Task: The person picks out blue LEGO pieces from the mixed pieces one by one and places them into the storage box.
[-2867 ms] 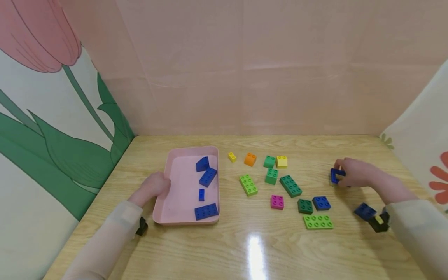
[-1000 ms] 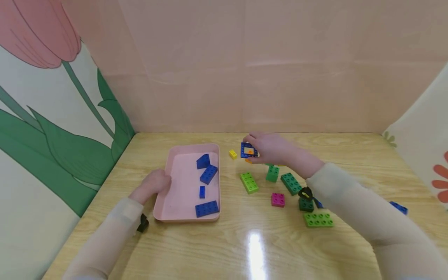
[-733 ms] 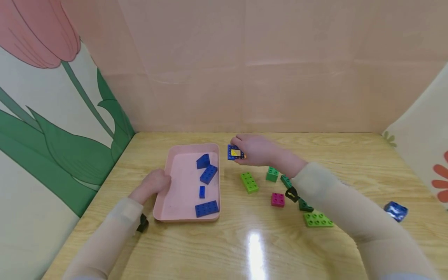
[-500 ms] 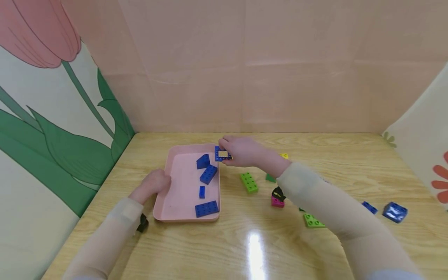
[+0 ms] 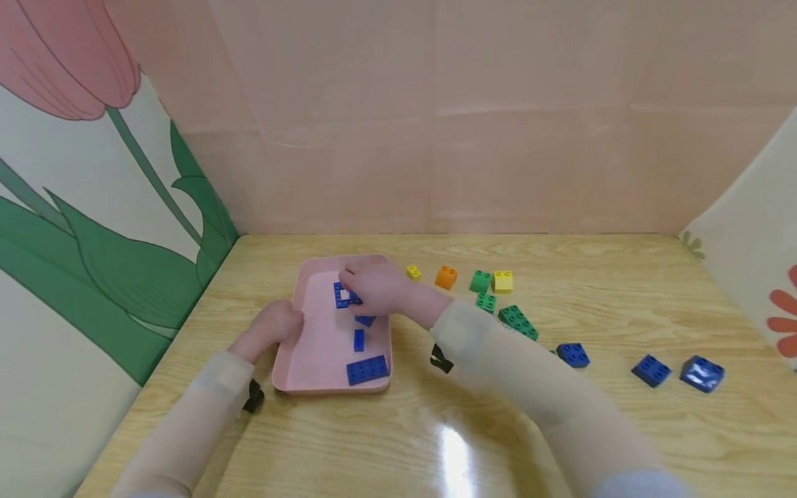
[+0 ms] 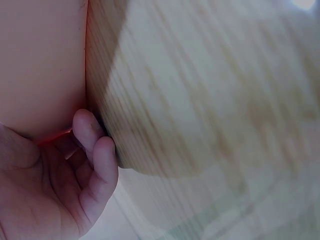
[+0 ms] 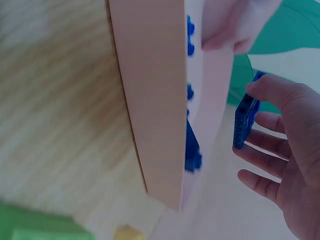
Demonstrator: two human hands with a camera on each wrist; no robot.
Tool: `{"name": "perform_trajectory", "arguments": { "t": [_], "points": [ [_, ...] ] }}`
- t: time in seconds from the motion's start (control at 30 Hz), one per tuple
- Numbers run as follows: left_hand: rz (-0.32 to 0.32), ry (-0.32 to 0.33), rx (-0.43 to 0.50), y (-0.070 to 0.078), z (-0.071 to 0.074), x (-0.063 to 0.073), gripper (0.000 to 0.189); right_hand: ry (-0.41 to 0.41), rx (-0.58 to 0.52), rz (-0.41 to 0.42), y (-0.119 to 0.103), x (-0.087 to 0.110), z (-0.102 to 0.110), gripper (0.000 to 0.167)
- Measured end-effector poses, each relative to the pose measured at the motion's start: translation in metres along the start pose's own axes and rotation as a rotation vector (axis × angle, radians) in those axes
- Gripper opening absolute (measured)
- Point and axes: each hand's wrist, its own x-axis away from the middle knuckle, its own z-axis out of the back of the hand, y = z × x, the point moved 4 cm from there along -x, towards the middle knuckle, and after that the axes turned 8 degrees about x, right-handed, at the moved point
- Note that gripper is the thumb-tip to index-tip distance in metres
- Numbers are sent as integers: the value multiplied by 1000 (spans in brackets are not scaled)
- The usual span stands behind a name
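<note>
My left hand [image 5: 277,332] grips the left wall of the pink tray [image 5: 311,366], with its fingers [image 6: 102,170] curled up against the tray's side in the left wrist view. Over the upper part of that tray, my right hand [image 5: 382,287] pinches a blue frame-shaped toy brick [image 5: 338,296] with an opening in its middle. The right wrist view shows this frame brick [image 7: 245,117] between thumb and fingertips, above the tray's floor. Inside the tray lie a long blue brick [image 5: 367,371], a narrow blue brick [image 5: 359,339] and another blue brick [image 5: 365,320], partly hidden by the right hand.
Right of the tray are a small yellow brick [image 5: 414,272], an orange brick [image 5: 445,277], a green brick [image 5: 480,281] and a larger yellow one [image 5: 502,281]. Blue bricks [image 5: 651,371] lie farther right. My right sleeve [image 5: 529,387] covers other bricks.
My right hand picked up the blue frame-shaped brick at the far right and carried it left, past the tray's right wall, to over the tray. The left hand stays on the tray.
</note>
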Motion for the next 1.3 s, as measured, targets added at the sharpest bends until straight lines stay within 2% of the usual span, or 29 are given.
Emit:
{"name": "perform_trajectory", "arguments": {
  "t": [0.13, 0.47, 0.57, 0.73, 0.87, 1.1, 1.3],
  "points": [
    [16, -8, 16, -1, 0, -1, 30, -78, -35, -20, -11, -12, -8, 37],
    [-29, 21, -30, -1, 1, 0, 31, -188, -7, -11, -35, -28, -24, 49],
    [-38, 28, -33, -1, 0, -1, 31, -212, -5, -24, -37, -29, -27, 48],
    [-7, 26, -3, -2, -1, -2, 29, -249, -33, -46, -37, -29, -31, 41],
    [-10, 28, -2, -2, -1, -2, 28, -263, -78, -54, -37, -29, -35, 42],
    [-14, 37, -12, -2, -1, -2, 30, -251, -69, -50, -35, -30, -41, 47],
    [-10, 32, 4, -3, 0, -2, 31, -259, -118, -70, -35, -29, -41, 54]
  ]
}}
